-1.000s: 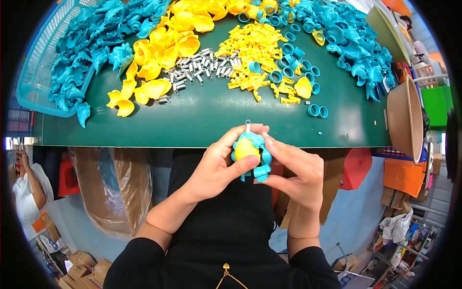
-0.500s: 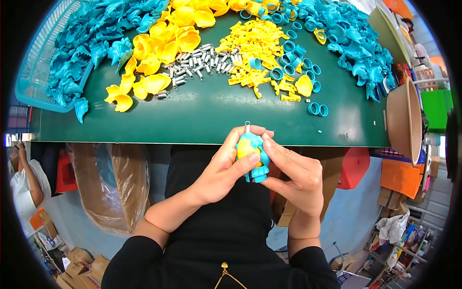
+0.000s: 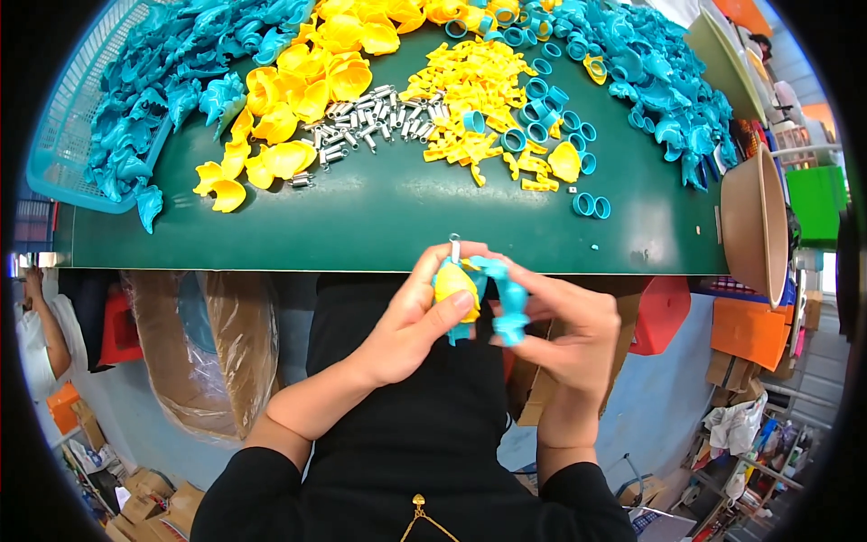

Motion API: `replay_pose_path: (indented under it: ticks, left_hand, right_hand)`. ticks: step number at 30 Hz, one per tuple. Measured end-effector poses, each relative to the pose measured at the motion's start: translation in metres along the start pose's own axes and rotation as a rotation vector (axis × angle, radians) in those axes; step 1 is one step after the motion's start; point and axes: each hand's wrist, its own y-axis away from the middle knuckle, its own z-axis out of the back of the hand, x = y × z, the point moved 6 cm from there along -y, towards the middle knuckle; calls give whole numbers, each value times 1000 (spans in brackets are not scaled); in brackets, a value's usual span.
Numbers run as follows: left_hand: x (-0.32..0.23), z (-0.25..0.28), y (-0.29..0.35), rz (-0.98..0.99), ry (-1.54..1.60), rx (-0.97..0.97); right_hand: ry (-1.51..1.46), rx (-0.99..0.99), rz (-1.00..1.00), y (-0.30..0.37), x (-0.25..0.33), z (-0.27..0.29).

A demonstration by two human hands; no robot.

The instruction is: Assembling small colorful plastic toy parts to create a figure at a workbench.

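Observation:
Just off the table's front edge, my left hand (image 3: 405, 327) grips a yellow plastic shell (image 3: 454, 291) with a teal part behind and below it. A small silver metal piece with a ring end (image 3: 454, 247) sticks up from its top. My right hand (image 3: 576, 332) pinches a teal plastic shell (image 3: 511, 309), somewhat smeared by motion. A gap shows between this teal shell and the yellow one lower down; whether they touch at the top I cannot tell.
On the green table (image 3: 361, 221) lie silver metal pieces (image 3: 375, 116), yellow shells (image 3: 282, 163), small yellow parts (image 3: 470, 81) and teal rings (image 3: 583, 204). A teal basket (image 3: 54, 158) of teal shells stands left, more teal shells (image 3: 664, 99) right. A beige basin (image 3: 754, 226) stands at the right edge.
My right hand has moved right and drawn the teal shell away from the yellow one. Before, the pieces sat together as one rounded body. The left hand keeps its hold.

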Motion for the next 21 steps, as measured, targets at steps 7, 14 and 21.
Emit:
replay_pose_path:
  ticks: [7,14,21]
  left_hand:
    - [-16,16,-7,-177,79,-34]
    - [-13,20,-5,-187,275,-9]
    - [-8,23,-5,-158,360,-3]
  right_hand:
    - [720,82,32,-7,-27,7]
    - [595,-73,-71,-10,-31,-6]
    - [742,-491,-123,-11,-50,-12]
